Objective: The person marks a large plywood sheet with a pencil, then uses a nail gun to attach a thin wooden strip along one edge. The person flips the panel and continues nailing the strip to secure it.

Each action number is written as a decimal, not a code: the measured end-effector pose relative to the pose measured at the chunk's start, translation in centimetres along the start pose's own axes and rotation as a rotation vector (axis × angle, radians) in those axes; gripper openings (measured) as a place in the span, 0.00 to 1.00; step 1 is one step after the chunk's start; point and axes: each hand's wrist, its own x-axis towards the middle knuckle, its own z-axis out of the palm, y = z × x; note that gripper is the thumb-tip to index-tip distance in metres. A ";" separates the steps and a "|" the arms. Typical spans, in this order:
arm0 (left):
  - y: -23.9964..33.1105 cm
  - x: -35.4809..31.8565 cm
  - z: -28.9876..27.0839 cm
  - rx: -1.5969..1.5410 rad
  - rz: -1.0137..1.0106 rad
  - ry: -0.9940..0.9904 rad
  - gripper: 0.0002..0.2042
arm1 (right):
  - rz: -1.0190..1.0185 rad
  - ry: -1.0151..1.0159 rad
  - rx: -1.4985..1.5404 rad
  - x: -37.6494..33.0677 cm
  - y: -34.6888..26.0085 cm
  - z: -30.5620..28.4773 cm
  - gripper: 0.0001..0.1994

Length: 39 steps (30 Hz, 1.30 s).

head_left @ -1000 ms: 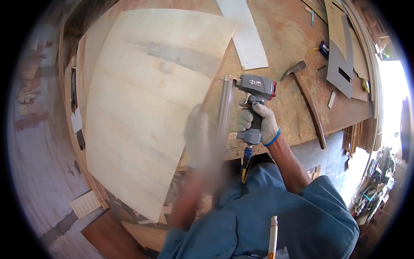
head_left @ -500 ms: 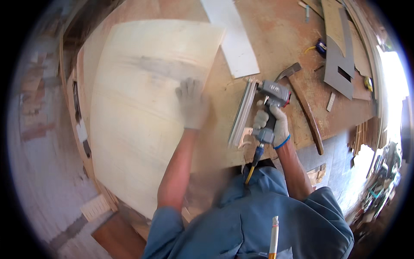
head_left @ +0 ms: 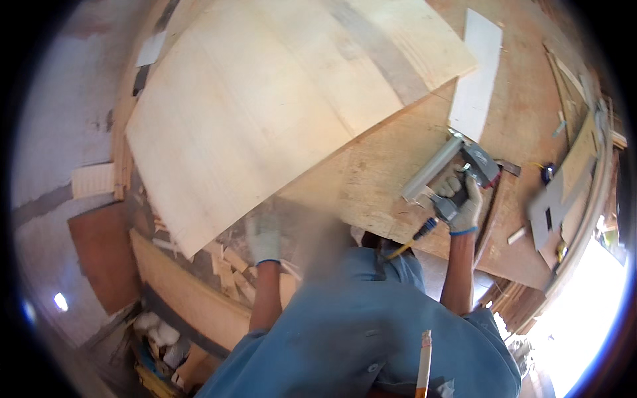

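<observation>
My right hand (head_left: pixel 468 207), in a pale work glove with a blue cuff, is closed round the handle of a grey and black air nail gun (head_left: pixel 480 162). Its long silver magazine lies to the left of the grip, and a yellow hose runs from its base toward my body. A large pale plywood sheet (head_left: pixel 265 106) lies slantwise across the bench at the upper left. My left hand (head_left: pixel 264 235), gloved too, is at the sheet's near edge. Motion blurs its fingers, and whether it touches the sheet is unclear.
A white board strip (head_left: pixel 476 73) lies beyond the nail gun. Just right of it is a hammer (head_left: pixel 509 168), partly hidden. Grey and brown sheet offcuts (head_left: pixel 551 205) lie at the bench's right side. Wood scraps (head_left: pixel 229 268) are heaped below the sheet's near edge.
The plywood sheet has turned and now lies slantwise. My left hand has come off its surface and back to its near edge. The view has shifted; the right hand keeps the nail gun.
</observation>
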 end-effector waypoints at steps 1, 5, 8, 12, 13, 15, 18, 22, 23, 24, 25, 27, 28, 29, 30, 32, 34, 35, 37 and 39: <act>1.1 0.8 -1.1 -0.018 0.035 -0.060 0.09 | 0.020 0.110 -0.051 0.0 -0.1 0.6 0.16; 3.7 2.5 -1.9 -0.101 -0.005 -0.244 0.13 | 0.040 0.171 -0.157 0.3 -0.7 -0.7 0.14; 3.4 1.9 2.5 -0.119 0.123 0.174 0.14 | 0.008 0.419 -0.410 -0.2 -1.8 -1.1 0.17; 5.3 3.5 1.4 -0.159 0.042 0.133 0.17 | -0.298 0.683 -1.919 -3.1 -3.9 -1.0 0.14; 6.1 3.8 0.4 -0.147 0.019 0.118 0.18 | -0.426 0.739 -1.846 -4.4 -3.1 3.7 0.13; 6.7 3.1 1.2 -0.109 0.018 0.113 0.18 | -0.317 0.590 -1.319 -5.2 -2.1 7.2 0.14; 7.6 0.5 3.8 -0.089 -0.011 0.120 0.17 | -0.073 0.410 -0.888 -2.6 0.8 8.9 0.14; 9.7 -1.0 4.5 -0.031 0.025 -0.014 0.16 | 0.207 0.066 -0.423 6.8 7.2 8.0 0.19; 10.1 -1.3 4.7 -0.017 0.046 -0.006 0.17 | 0.143 0.080 -0.457 9.0 8.3 9.1 0.23; 10.6 -1.6 5.0 -0.001 0.066 0.002 0.17 | 0.079 0.096 -0.493 11.0 9.3 10.1 0.28; 10.9 -1.9 5.2 0.013 0.087 0.014 0.17 | -0.055 0.271 -0.706 12.8 9.6 11.6 0.37; 11.2 -2.0 5.3 -0.007 0.093 0.084 0.17 | -0.185 0.319 -0.693 15.5 8.4 13.3 0.39; 11.4 -2.0 5.5 -0.016 0.094 0.118 0.17 | -0.252 0.346 -0.685 16.5 7.8 13.9 0.40; 11.4 -1.7 5.2 -0.008 0.100 0.102 0.17 | -0.237 0.365 -0.691 17.4 7.6 13.7 0.40; 11.1 -1.5 4.7 -0.002 0.102 0.089 0.17 | -0.222 0.386 -0.701 18.2 7.5 13.0 0.40; 10.1 -1.3 4.5 -0.029 0.101 0.046 0.17 | -0.209 0.444 -0.769 19.2 7.4 11.9 0.39; 8.0 -1.4 4.8 -0.093 0.095 -0.014 0.17 | -0.220 0.499 -0.873 19.9 7.2 11.0 0.37; 6.4 -2.0 5.1 -0.106 0.063 -0.106 0.18 | -0.220 0.515 -0.921 20.1 7.4 10.5 0.36; 1.6 -3.3 7.0 -0.079 -0.041 -0.328 0.20 | -0.295 0.465 -1.061 19.8 7.9 9.6 0.36; -5.0 -4.6 9.9 0.065 -0.141 -0.364 0.22 | -0.520 0.353 -1.330 19.0 8.4 8.0 0.34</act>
